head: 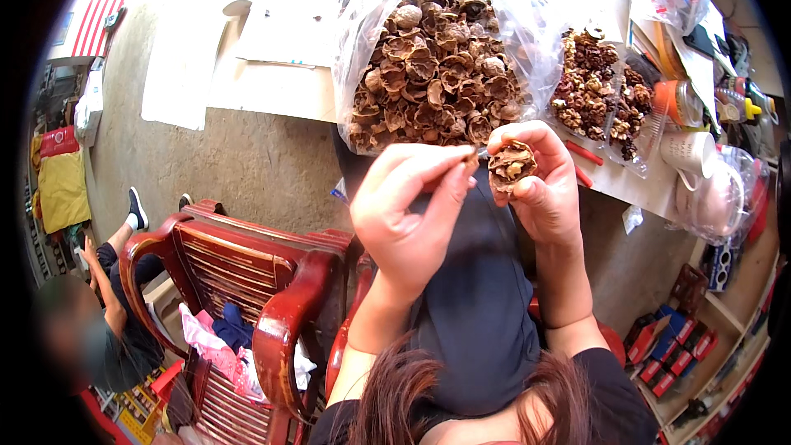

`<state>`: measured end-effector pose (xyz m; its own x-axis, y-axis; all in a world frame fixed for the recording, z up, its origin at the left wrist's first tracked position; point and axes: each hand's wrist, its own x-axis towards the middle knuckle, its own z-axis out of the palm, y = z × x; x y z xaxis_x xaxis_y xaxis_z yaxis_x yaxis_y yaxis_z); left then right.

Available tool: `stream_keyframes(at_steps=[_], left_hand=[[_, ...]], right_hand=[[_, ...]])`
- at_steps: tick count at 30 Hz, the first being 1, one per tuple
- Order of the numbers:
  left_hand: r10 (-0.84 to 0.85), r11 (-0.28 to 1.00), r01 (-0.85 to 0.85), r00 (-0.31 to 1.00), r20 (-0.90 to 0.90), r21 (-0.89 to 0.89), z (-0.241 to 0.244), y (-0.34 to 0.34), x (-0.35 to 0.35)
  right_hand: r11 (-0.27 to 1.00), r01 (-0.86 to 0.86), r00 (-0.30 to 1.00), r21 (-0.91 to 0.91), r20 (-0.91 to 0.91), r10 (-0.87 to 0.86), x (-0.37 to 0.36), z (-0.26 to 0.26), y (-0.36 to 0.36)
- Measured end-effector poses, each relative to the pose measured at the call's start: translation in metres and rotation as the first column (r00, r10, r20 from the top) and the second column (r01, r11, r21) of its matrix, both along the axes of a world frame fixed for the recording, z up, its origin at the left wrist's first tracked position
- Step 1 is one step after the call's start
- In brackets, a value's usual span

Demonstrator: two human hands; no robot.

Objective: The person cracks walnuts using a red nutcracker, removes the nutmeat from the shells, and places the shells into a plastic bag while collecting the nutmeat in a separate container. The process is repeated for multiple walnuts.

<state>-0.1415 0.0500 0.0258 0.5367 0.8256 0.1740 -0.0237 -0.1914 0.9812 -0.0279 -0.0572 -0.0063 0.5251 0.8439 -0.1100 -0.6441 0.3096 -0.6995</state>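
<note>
My right hand (547, 182) grips an opened walnut (511, 167), its cavity facing up with pale kernel showing inside. Just left of it, my left hand (411, 201) pinches a small brown piece (471, 153) between thumb and forefinger; whether it is shell or kernel I cannot tell. Beyond both hands, a clear plastic bag (525, 18) lies open, full of broken walnut shells (432, 83) with a few rounder, whole-looking nuts among them. To its right, walnut kernels (587, 89) fill a clear plastic tray (650, 139). Two red rod-like pieces (584, 153) lie at the table edge beside the tray.
On the table's right stand a white mug (689, 153), an orange-labelled jar (676, 102) and a plastic-wrapped pink item (710, 198). A red wooden chair (232, 259) holding clothes stands at left, with a seated person (117, 321) beyond. Shelves with boxes (673, 346) occupy the lower right.
</note>
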Motion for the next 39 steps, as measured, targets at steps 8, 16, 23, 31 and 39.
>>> stream_keyframes(at_steps=[8,16,23,31,39], left_hand=[[-0.010,0.916,0.082,0.984,-0.180,0.393,-0.001,0.040,0.029],[-0.149,0.865,0.233,0.965,-0.215,0.444,0.014,0.026,0.012],[-0.209,0.833,0.336,0.927,-0.312,0.441,0.015,0.023,0.009],[-0.210,0.896,0.267,0.959,-0.193,0.355,0.004,0.017,0.008],[0.063,0.995,-0.062,0.998,-0.009,0.076,-0.006,0.024,0.009]], right_hand=[[1.000,0.000,1.000,0.018,0.024,-0.001,0.003,-0.007,0.003],[0.999,0.030,0.998,0.015,0.046,-0.030,0.001,-0.008,0.005],[0.998,0.055,0.978,-0.010,0.201,-0.052,0.001,-0.012,0.001],[0.998,0.062,0.983,-0.008,0.174,-0.060,0.000,-0.014,-0.003],[0.998,0.025,0.998,0.064,0.058,-0.029,0.006,-0.018,-0.007]])
